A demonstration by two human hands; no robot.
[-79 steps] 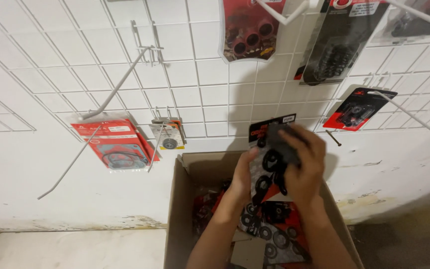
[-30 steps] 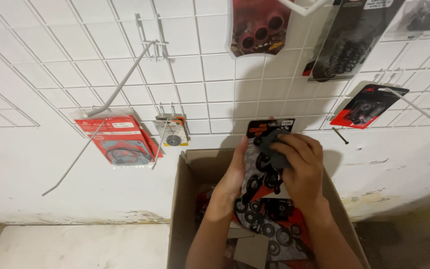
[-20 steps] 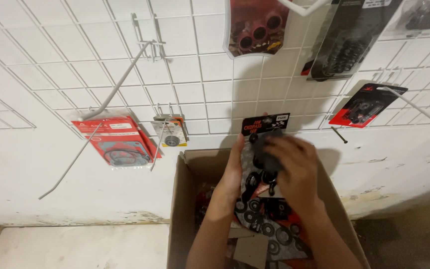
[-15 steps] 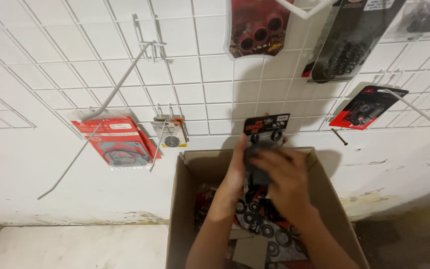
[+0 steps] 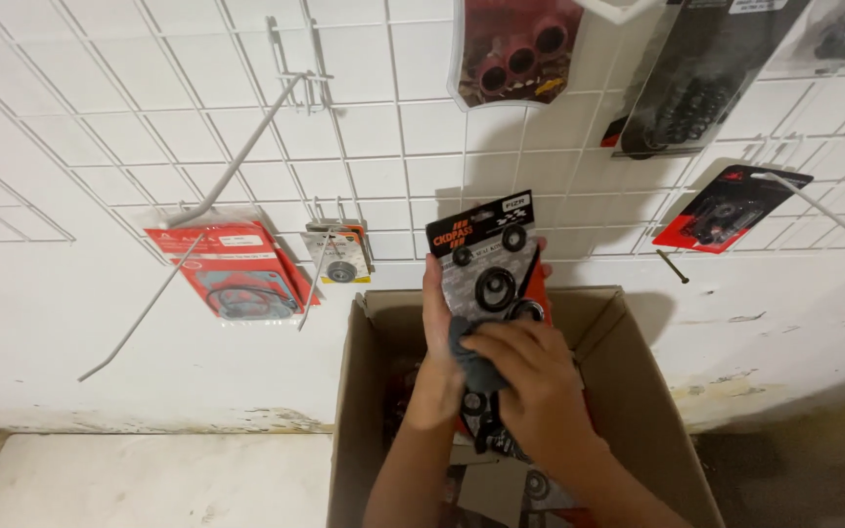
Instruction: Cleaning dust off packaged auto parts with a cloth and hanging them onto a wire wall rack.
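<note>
My left hand [image 5: 439, 332] holds a flat pack of black rubber seal rings [image 5: 486, 256] upright over an open cardboard box [image 5: 354, 411]. The pack has a black header card and a clear front. My right hand [image 5: 530, 386] presses a dark grey cloth [image 5: 476, 362] against the lower part of the pack. More packs with black rings [image 5: 501, 469] lie inside the box under my arms.
A white wire grid panel [image 5: 149, 127] covers the wall, with long hooks [image 5: 237, 166] sticking out. On it hang a red gasket pack [image 5: 237, 274], a small bearing pack [image 5: 339, 256] and several dark part packs [image 5: 515, 49] at the top right. Grey floor [image 5: 149, 484] lies at lower left.
The pack has risen a little and its header now shows fully above my hands. My right hand has slid down from the pack's upper part to its lower part with the cloth.
</note>
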